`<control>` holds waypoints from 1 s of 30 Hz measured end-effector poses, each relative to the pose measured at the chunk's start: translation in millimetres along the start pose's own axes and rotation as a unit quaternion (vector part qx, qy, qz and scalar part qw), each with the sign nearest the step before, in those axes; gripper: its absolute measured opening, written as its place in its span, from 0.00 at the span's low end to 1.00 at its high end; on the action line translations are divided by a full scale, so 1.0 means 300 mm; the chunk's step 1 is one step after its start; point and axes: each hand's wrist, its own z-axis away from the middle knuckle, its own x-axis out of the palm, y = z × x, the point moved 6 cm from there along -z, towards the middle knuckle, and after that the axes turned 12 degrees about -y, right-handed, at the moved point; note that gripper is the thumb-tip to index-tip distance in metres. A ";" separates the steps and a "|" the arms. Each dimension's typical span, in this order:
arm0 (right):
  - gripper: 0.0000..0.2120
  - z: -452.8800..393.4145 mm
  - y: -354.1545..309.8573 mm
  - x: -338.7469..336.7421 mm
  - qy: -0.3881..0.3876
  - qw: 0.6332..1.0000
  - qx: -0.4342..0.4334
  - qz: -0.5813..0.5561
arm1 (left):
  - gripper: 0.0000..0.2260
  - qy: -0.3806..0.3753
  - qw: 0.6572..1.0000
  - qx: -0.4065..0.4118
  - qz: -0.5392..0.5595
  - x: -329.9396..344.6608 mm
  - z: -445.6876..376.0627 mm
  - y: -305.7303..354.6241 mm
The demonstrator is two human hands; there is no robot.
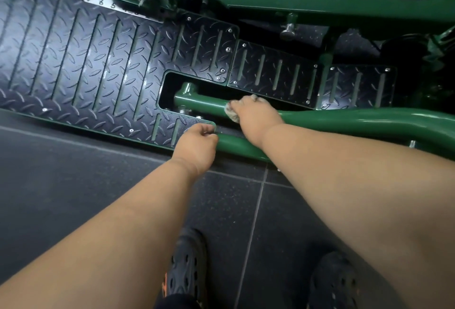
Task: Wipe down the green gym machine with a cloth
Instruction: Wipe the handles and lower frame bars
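The right hand (256, 118) lies palm down on a green tube (211, 106) of the green gym machine (344, 5), its fingers curled over a pale, wadded cloth (231, 114) that it presses against the tube. Only a small part of the cloth shows, at about 9 o'clock of the hand and a little at the fingertips.

The left hand (197, 145) sits at about 8 o'clock from the right hand, close by but apart from it. Its fingers are curled in narrowly at the corner of the black tread plate (86, 62); whether they pinch the plate's edge or only rest there, I cannot tell. Just at 3 o'clock of this hand a lower green bar (236, 147) begins and passes under the right forearm.

The tube under the cloth ends at 10 o'clock in a short upright stub (187, 89), inside a cut-out in the plate. At 3 o'clock it widens into a thick green frame tube (369, 124). Smaller slotted tread plates (273, 72) lie at 12 to 2 o'clock of the right hand. A numbered metal strip (98, 1) lies far off at 10 o'clock.

At 6 o'clock, dark floor tiles (61, 173) and two dark perforated shoes (189, 259).
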 end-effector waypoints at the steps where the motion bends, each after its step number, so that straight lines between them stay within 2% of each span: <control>1: 0.25 -0.040 -0.056 -0.010 0.015 1.000 -0.023 0.003 | 0.15 0.003 1.000 0.002 0.004 -0.009 -0.002 -0.009; 4: 0.23 -0.168 -0.237 -0.045 0.018 0.997 -0.076 0.004 | 0.15 0.011 1.000 0.000 0.012 -0.047 0.000 -0.038; 6: 0.27 -0.219 -0.290 -0.062 -0.007 0.996 -0.087 -0.035 | 0.14 0.023 1.000 -0.003 0.019 -0.077 -0.003 -0.054; 9: 0.39 -0.230 -0.250 -0.043 -0.030 0.994 -0.081 -0.062 | 0.13 0.037 0.999 -0.004 0.020 -0.105 -0.005 -0.064; 12: 0.43 -0.184 -0.173 -0.010 -0.021 0.994 -0.048 -0.099 | 0.14 0.042 0.999 -0.002 0.024 -0.115 -0.005 -0.068; 17: 0.39 -0.071 -0.033 0.046 0.025 0.998 0.011 -0.062 | 0.14 0.039 0.998 -0.010 0.037 -0.108 -0.006 -0.073; 22: 0.41 -0.121 -0.056 0.022 -0.011 0.998 0.034 -0.060 | 0.13 0.042 0.998 -0.014 0.053 -0.117 -0.025 -0.052; 24: 0.39 -0.167 -0.083 0.006 -0.027 0.996 0.013 -0.078 | 0.13 0.044 0.997 -0.012 0.056 -0.129 -0.040 -0.054; 27: 0.26 -0.207 -0.083 -0.047 -0.064 0.992 -0.029 -0.105 | 0.14 0.055 0.997 -0.004 0.044 -0.153 -0.041 -0.044; 28: 0.25 -0.209 -0.068 -0.061 -0.077 0.990 -0.040 -0.107 | 0.14 0.056 0.998 -0.001 0.039 -0.158 -0.042 -0.043; 30: 0.26 -0.194 -0.037 -0.073 -0.083 0.994 -0.054 -0.042 | 0.15 0.052 0.998 0.002 0.035 -0.154 -0.038 -0.046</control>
